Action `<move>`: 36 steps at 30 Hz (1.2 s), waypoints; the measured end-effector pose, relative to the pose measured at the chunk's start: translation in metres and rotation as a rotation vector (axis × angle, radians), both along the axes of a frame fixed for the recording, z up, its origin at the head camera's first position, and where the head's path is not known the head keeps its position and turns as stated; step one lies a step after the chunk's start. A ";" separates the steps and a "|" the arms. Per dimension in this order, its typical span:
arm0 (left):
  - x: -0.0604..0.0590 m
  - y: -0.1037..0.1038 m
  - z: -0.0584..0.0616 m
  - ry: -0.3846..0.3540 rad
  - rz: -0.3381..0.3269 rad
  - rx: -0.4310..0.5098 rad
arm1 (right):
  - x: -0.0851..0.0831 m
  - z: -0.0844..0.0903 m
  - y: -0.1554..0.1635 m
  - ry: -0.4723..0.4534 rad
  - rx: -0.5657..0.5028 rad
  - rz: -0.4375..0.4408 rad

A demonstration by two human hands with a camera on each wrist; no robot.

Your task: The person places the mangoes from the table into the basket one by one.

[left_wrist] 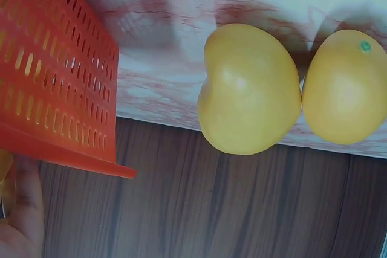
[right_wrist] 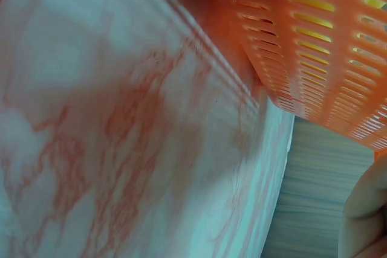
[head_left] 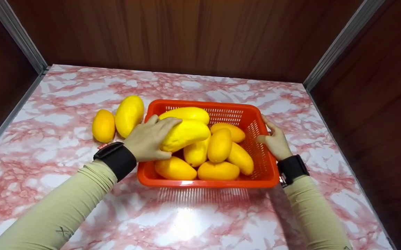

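An orange slotted basket [head_left: 207, 182] stands mid-table, filled with several yellow mangoes. My left hand [head_left: 150, 138] reaches over its left rim and grips the topmost mango [head_left: 186, 133], fingers curled over it. My right hand [head_left: 275, 139] holds the basket's right rim, thumb on the inner side. Two more mangoes lie on the table left of the basket: a large one [head_left: 128, 115] [left_wrist: 249, 87] and a smaller one [head_left: 103, 125] [left_wrist: 344, 86]. The left wrist view shows the basket's wall [left_wrist: 54, 83]; the right wrist view shows its slotted side [right_wrist: 320, 46].
The table top [head_left: 193, 222] is pink-and-white marble pattern. Dark wooden walls [head_left: 186, 34] close it in at the back and both sides, with metal strips [head_left: 19, 38] in the corners. Bare surface lies in front of the basket and at the far left.
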State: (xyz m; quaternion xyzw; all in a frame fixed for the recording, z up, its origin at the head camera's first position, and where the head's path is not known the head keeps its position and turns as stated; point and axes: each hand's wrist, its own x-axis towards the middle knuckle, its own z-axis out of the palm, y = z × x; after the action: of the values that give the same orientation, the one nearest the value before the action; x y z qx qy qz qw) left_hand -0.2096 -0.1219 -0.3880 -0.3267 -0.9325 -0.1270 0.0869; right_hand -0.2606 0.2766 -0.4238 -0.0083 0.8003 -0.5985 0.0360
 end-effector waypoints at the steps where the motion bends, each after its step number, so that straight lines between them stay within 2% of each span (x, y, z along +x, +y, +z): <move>1: 0.000 0.000 0.000 0.000 -0.002 -0.002 | 0.000 0.000 0.000 -0.002 -0.003 0.001; 10: 0.001 0.001 -0.003 0.015 -0.026 -0.002 | 0.000 0.000 0.000 -0.019 -0.009 -0.014; 27: 0.003 0.004 -0.007 -0.043 -0.061 -0.017 | 0.001 0.001 -0.001 -0.005 -0.001 -0.013; 36: 0.006 0.004 -0.010 -0.013 -0.056 -0.030 | 0.000 0.000 0.000 -0.009 0.003 -0.008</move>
State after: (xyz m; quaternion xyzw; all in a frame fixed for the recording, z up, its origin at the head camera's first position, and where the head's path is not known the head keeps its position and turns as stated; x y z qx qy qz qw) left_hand -0.2038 -0.1178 -0.3981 -0.3533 -0.9253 -0.1175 0.0725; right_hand -0.2609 0.2763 -0.4240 -0.0023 0.8011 -0.5973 0.0374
